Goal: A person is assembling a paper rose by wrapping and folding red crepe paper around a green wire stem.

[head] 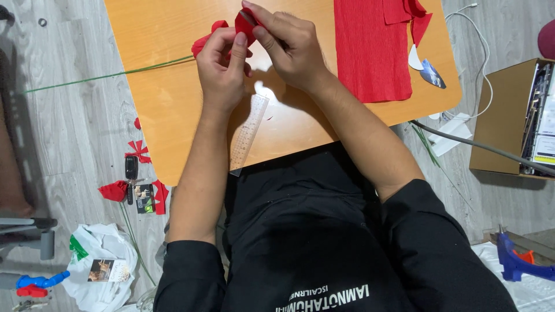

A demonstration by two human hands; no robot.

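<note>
Pinching a small red crepe-paper flower (231, 34) between them, both hands work over the far part of the orange table (167, 110). Nearest the body, a clear ruler (248, 134) lies on the table, its long axis running from the near edge up toward the hands, tilted slightly right. Beyond it the left hand (222, 69) closes thumb and forefinger on the lower part of the flower, where crumpled red folds bunch together. The right hand (289, 49) grips the upper petal, its fingertips pressed on a red flap that stands up between the thumbs. The flower looks wrinkled and matte, a tight cluster of folded pieces, partly hidden by the fingers. From it a thin green stem (110, 74) runs leftward, nearly level and dropping a little, off the table edge and over the grey floor; so the head points right and the stem's free end points left. Farther right on the table lies a sheet of red crepe (373, 52), well apart from the hands.
</note>
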